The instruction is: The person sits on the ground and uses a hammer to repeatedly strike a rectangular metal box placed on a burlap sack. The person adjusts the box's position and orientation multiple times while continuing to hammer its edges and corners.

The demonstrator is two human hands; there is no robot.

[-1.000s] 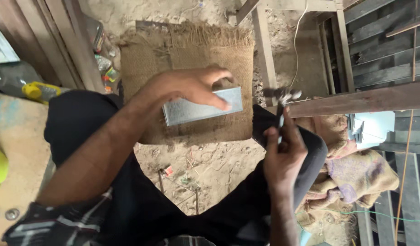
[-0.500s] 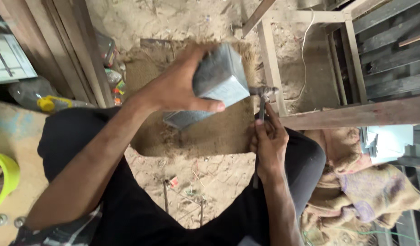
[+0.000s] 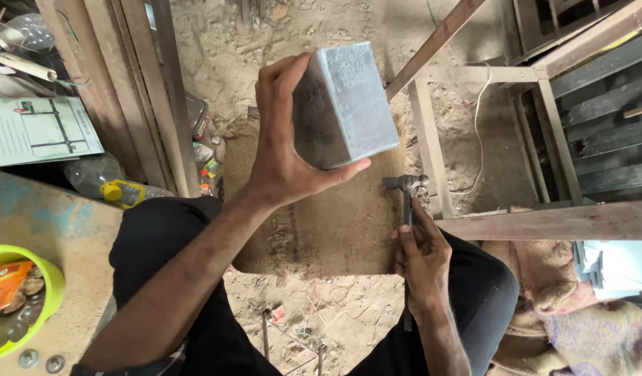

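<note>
We hold a grey metal box (image 3: 345, 104) raised over the woven mat (image 3: 335, 223), its long axis running up-frame, open side toward the palm. Our left hand (image 3: 282, 150) clasps its edges; our right hand (image 3: 422, 257) is wrapped around a hammer (image 3: 406, 191), head pointing up-frame. A white printed sheet (image 3: 39, 131) lies far left; an orange packet (image 3: 4, 285) sits in the green bowl (image 3: 51, 278).

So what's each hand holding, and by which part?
The left hand grips a grey metal box by its lower end; the right hand holds a hammer by its handle.
</note>
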